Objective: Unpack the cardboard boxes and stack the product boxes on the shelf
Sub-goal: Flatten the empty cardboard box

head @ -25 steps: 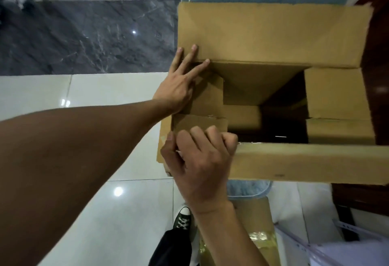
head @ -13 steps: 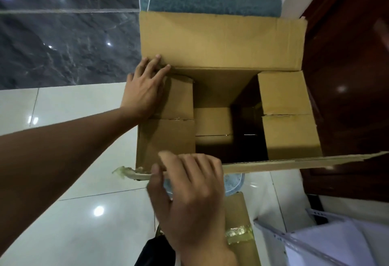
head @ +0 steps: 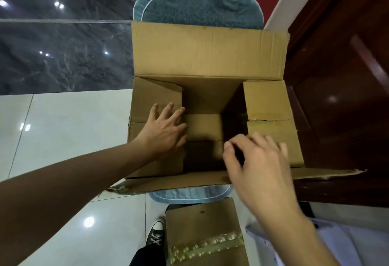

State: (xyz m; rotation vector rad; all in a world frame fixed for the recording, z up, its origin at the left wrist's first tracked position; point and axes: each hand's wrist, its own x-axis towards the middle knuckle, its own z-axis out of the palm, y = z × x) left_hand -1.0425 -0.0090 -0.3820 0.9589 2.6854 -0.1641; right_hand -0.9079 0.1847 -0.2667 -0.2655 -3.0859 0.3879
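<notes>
A large cardboard box (head: pixel 208 53) stands with its top flaps folded out. Inside are brown product boxes: one stack on the left (head: pixel 155 93), one on the right (head: pixel 265 99), and lower ones in the middle (head: pixel 203 127). My left hand (head: pixel 166 131) rests flat on the left stack with its fingers spread. Over the near right part of the opening my right hand (head: pixel 256 164) hovers, blurred, fingers loosely bent and holding nothing. It hides part of the right stack.
The box sits on a blue mat (head: pixel 195 2) on a tiled floor. Dark wooden furniture (head: pixel 347 76) stands close on the right. A second, taped carton (head: pixel 202 223) lies near my shoe (head: pixel 156 234). White sheets (head: pixel 347 242) lie at the bottom right.
My right hand let go of the near flap, which now lies folded outward, and moved right over the opening. My left hand slid from the far left corner onto the left stack.
</notes>
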